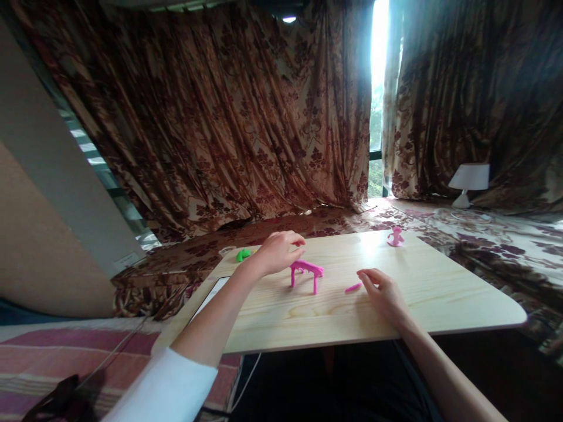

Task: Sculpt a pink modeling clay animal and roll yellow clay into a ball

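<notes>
Some tabletop (pixel 303 319) separates the pink model (pixel 308 268) from the near edge (pixel 308 345).

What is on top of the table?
A pink legged model near the left hand, a pink strip near the right hand, a pink figurine and a green lump. The left arm hides part of a device.
</notes>
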The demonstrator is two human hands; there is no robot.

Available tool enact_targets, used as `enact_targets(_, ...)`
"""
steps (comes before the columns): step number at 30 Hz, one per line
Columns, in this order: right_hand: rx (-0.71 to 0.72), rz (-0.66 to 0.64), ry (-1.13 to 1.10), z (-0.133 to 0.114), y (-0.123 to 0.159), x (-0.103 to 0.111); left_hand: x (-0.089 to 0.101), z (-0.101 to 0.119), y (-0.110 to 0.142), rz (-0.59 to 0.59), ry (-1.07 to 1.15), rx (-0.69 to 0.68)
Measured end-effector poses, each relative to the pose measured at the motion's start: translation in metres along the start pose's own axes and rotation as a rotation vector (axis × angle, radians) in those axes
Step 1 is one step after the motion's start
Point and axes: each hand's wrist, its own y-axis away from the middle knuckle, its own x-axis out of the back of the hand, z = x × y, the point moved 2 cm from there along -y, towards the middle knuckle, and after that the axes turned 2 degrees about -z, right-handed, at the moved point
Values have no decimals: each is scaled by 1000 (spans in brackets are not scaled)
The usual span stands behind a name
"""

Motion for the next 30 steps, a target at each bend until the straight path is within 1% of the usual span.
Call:
enact_targets(2, 37, -17, 19, 0, 1, 1, 4, 6, 31, 130, 30, 66)
enact_targets(4, 83, -54, 48, 1, 2, 1, -3, 13, 66, 231, 65, 125)
enact_targets(5, 105, -75, 63, 1, 3, 1, -10, 16, 83, 276, 99, 156)
enact_targets(6, 124, -95, 77, 0, 4, 1, -19, 16, 99, 310, 199, 195)
enact_targets(8, 152, -119, 100, -4, 5, -1, -38, 13, 124, 343, 349, 282)
enact_targets(11, 177, -126, 111, -17, 5, -7, -59, -2, 141, 395, 421, 380)
enact_targets(13, 188, -133, 102, -32, 0, -13, -65, -13, 143, 415, 419, 406)
enact_targets(16, 197, -160, 83, -58, -17, -28, -72, -29, 137, 416, 426, 431)
enact_targets(19, 197, -220, 69, -82, -40, -51, -81, -44, 127, 392, 444, 451)
enact_targets(21, 185, -261, 61, -93, -55, -68, -88, -54, 120, 364, 469, 464)
enact_targets(24, 149, -322, 31, -98, -70, -89, -96, -70, 107, 310, 533, 486)
enact_targets(26, 120, -376, -14, -97, -76, -96, -99, -80, 99, 276, 596, 500)
enact_targets(28, 92, -426, -86, -96, -78, -95, -99, -87, 91, 253, 676, 515)
enact_targets(30, 66, -470, -181, -98, -79, -89, -97, -90, 84, 239, 777, 534)
